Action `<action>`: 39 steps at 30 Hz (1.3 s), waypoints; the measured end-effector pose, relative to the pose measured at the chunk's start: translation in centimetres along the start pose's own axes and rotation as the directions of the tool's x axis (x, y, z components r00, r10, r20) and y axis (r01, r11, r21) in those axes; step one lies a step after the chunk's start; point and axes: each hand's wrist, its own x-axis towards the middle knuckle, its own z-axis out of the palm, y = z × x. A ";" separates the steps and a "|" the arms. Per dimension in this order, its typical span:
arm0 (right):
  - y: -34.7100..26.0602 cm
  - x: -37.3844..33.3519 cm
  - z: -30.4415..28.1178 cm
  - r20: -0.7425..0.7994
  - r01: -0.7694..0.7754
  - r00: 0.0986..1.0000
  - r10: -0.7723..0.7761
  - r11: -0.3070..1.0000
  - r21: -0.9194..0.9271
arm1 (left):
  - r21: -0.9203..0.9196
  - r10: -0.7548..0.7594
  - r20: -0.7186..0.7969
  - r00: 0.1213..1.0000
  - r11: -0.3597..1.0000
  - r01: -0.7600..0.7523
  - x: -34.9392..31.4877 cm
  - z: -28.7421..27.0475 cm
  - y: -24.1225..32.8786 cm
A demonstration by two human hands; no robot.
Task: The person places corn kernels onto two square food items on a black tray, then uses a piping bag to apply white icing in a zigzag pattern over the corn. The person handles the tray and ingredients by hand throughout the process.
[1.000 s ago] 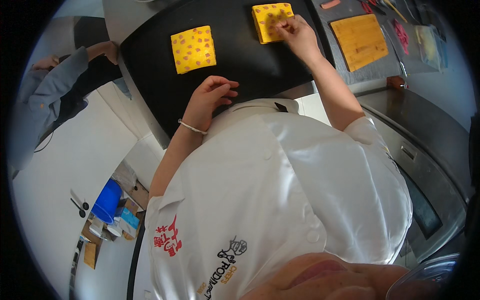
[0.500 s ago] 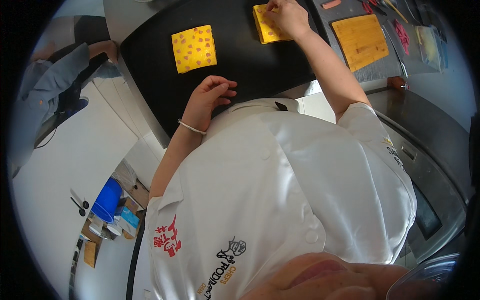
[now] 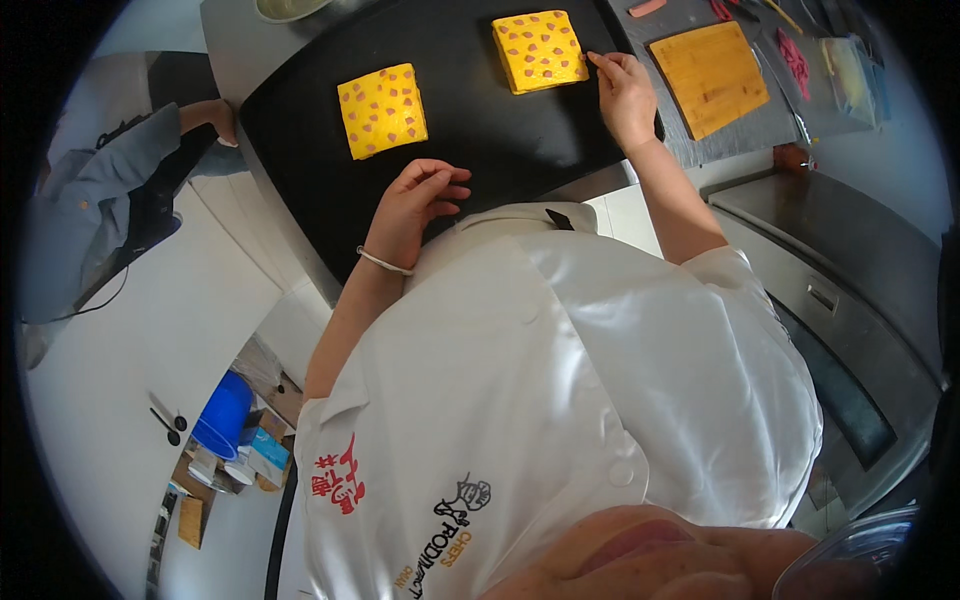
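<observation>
Two thick yellow square slabs dotted with pinkish-brown pieces lie apart on a large black tray [image 3: 470, 125]. The left slab [image 3: 381, 110] sits beyond my left hand [image 3: 420, 205], which hovers over the tray's near part with loosely bent fingers and nothing in them. At the right slab [image 3: 540, 52], my right hand [image 3: 626, 98] has thumb and forefinger brought together beside its right edge. Whether those fingertips touch the slab or hold some small bit cannot be made out.
Right of the tray are a wooden board [image 3: 710, 78], a pink cloth-like item [image 3: 794, 62] and a clear bag [image 3: 848, 78]. A metal bowl [image 3: 290, 8] stands at the back left. Another person's hand [image 3: 212, 122] rests near the tray's left side.
My right hand has drawn back from on top of the right slab to its right edge, uncovering the whole top. The left hand keeps its pose. The view has shifted slightly.
</observation>
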 end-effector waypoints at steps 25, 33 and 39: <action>4.0 -11.7 -9.7 0.328 0.050 0.937 -0.120 0.976 0.213 | 0.098 0.178 0.025 0.984 0.979 -0.179 -2.4 2.7 -10.2; 24.8 -21.4 -12.0 0.690 0.001 0.697 -0.196 0.962 0.273 | 0.164 0.179 -0.386 0.905 0.979 -0.124 -1.8 8.1 -23.6; 40.8 -20.5 -11.9 0.846 0.174 0.524 -0.092 0.985 -0.001 | -0.141 -0.278 -0.620 0.733 0.959 0.245 -2.2 18.3 -47.3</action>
